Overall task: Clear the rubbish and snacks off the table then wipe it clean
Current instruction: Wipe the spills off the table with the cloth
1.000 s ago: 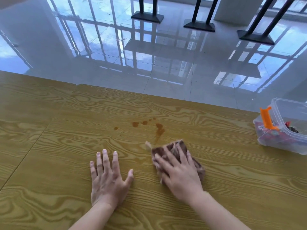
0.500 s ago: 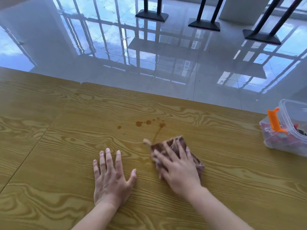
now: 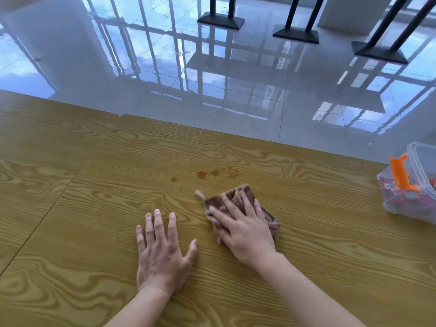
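Observation:
A folded brown cloth (image 3: 237, 195) lies on the wooden table (image 3: 306, 208), and my right hand (image 3: 245, 226) presses flat on it with fingers spread. Just beyond the cloth are several small brown stain spots (image 3: 203, 175), with a fainter smear to their right. My left hand (image 3: 161, 250) rests palm down on the bare table, left of the cloth, fingers apart and holding nothing.
A clear plastic box (image 3: 415, 185) with an orange clip, holding red snack packets, stands at the table's right edge. A second table (image 3: 35, 149) adjoins on the left. Past the far edge lies glossy tiled floor with black table bases (image 3: 220, 20).
My right hand has slid the cloth back and forth over the stains. The large streak by the cloth is gone, leaving a faint smear. My left hand has stayed put.

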{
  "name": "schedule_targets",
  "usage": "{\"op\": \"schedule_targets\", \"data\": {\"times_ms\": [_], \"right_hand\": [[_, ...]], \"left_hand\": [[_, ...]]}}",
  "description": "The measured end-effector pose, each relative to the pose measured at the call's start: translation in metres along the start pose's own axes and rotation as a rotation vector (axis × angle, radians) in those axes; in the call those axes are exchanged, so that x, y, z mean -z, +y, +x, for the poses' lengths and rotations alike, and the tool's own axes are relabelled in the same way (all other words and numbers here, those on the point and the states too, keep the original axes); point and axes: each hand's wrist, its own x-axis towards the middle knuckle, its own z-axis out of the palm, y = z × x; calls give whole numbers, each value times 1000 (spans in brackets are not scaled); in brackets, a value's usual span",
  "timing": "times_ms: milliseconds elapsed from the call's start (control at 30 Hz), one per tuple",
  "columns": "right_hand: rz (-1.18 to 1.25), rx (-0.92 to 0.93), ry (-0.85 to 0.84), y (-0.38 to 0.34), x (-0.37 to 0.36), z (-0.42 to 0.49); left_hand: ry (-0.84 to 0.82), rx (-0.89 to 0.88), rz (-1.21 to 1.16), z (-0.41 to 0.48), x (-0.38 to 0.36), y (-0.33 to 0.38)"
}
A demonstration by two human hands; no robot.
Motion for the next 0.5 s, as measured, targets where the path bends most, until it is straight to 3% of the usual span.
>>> {"op": "schedule_targets", "data": {"times_ms": [100,300,367,500], "right_hand": [[-52,106,16,22,-10,-48],[29,-359,-13,48,14,29],[70,-422,-36,34,18,60],[21,-104,-18,16,8,31]], "left_hand": [[13,-2,-23,0,2,0],[2,3,-6,1,1,0],[5,1,-4,1,0,0],[-5,5,-2,0,1,-1]]}}
